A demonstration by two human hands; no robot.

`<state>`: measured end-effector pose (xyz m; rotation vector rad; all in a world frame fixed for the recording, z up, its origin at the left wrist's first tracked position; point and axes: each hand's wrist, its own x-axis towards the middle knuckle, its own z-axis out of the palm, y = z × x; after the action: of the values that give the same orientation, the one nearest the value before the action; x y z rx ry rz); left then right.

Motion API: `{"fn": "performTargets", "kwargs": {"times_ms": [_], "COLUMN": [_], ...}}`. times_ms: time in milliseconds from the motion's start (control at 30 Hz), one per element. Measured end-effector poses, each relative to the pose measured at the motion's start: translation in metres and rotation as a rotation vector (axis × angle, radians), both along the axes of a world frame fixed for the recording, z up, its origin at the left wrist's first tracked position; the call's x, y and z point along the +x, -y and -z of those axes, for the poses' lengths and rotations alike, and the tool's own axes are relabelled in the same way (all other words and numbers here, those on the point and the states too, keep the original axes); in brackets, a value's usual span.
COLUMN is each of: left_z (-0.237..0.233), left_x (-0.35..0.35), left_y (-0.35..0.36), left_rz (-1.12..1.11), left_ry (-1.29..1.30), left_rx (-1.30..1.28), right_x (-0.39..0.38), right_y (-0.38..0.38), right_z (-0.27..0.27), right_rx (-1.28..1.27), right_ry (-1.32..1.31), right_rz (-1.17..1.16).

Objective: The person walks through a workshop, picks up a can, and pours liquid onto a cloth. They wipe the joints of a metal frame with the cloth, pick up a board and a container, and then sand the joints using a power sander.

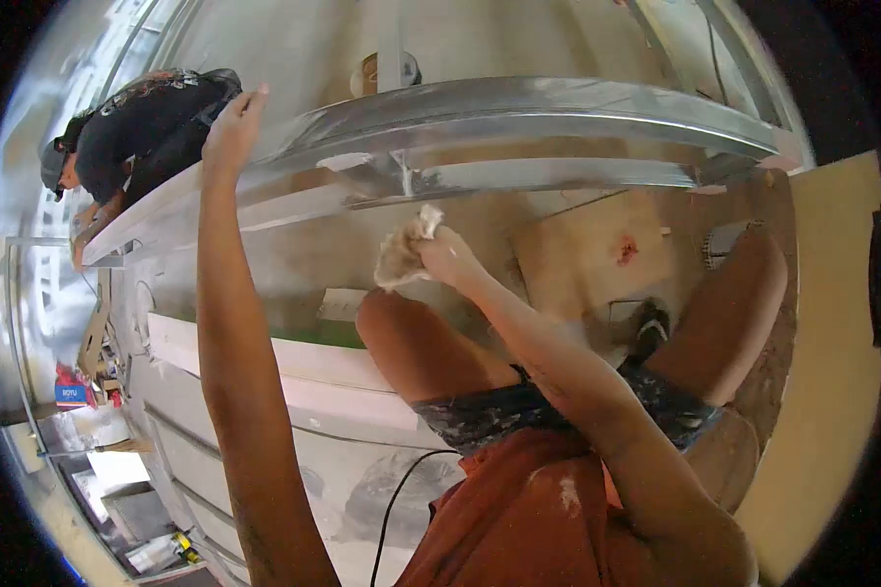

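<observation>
My right hand (447, 257) is closed around a crumpled, dirty beige rag (399, 258), held above my bent knee and on the near side of a long silvery metal beam (538, 110). My left arm reaches far forward. At its end my left hand (231, 135) is raised by the left stretch of the beam, with its fingers curled; whether they grip anything is hidden. Pale smears mark parts of the beam's surface.
Another person (157, 137) in dark clothes and a cap bends over the beam's far left end. A stained wooden board (592, 249) lies on the floor beyond my legs. A black cable (390, 509) runs beside me. Boxes and tools (73, 391) stand at left.
</observation>
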<state>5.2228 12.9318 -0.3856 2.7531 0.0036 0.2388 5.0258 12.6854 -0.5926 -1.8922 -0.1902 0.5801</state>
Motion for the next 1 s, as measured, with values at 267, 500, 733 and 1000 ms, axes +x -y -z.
{"fn": "performTargets", "kwargs": {"times_ms": [267,500,733,1000], "left_z": [0.006,0.002,0.003,0.011], "left_x": [0.003,-0.001,-0.006,0.001], "left_y": [-0.008,-0.002,-0.004,-0.018], "left_rz": [0.11,0.029,0.064,0.143], "left_ry": [-0.018,0.05,0.02,0.111], "left_rx": [-0.064,-0.116,-0.09,-0.141], "right_x": [0.042,0.031,0.038,0.122], "right_y": [0.038,-0.05,0.077,0.049], "right_z": [-0.029,0.009,-0.048,-0.017], "right_rx": [-0.023,0.167,-0.187,-0.293], "right_ry": [0.194,0.313,0.069,0.413], "right_rz": [0.691,0.61,0.388,-0.001]}}
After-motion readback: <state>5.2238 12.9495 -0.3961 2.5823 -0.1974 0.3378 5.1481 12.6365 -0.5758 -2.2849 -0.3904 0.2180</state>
